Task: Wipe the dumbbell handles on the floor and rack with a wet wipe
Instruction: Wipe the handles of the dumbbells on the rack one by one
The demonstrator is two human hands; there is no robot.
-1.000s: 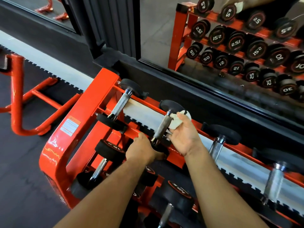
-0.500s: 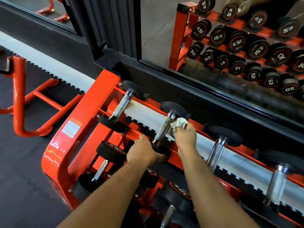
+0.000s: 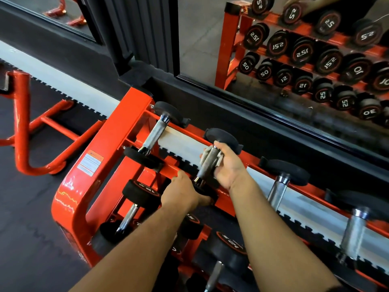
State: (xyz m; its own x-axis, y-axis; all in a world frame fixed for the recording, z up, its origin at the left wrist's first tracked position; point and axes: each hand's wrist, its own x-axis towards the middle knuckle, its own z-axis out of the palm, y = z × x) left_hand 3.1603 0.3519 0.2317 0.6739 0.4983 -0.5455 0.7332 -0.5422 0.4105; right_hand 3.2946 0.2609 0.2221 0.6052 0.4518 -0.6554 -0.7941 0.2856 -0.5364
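Note:
On the top tier of the orange rack lies a black-headed dumbbell with a knurled steel handle. My right hand holds a pale wet wipe wrapped round the upper part of that handle, fingers curled under it. My left hand grips the near black head of the same dumbbell. Another dumbbell handle lies bare to the left, and two more handles lie to the right.
Lower tiers hold further dumbbells under my arms. A wall mirror behind the rack reflects the dumbbell rows. An orange tubular frame stands on the dark rubber floor at the left.
My right hand has gone from an open palm with the wipe beside the handle to curling round the handle's upper end with the wipe wrapped on it. The left hand stayed on the near head.

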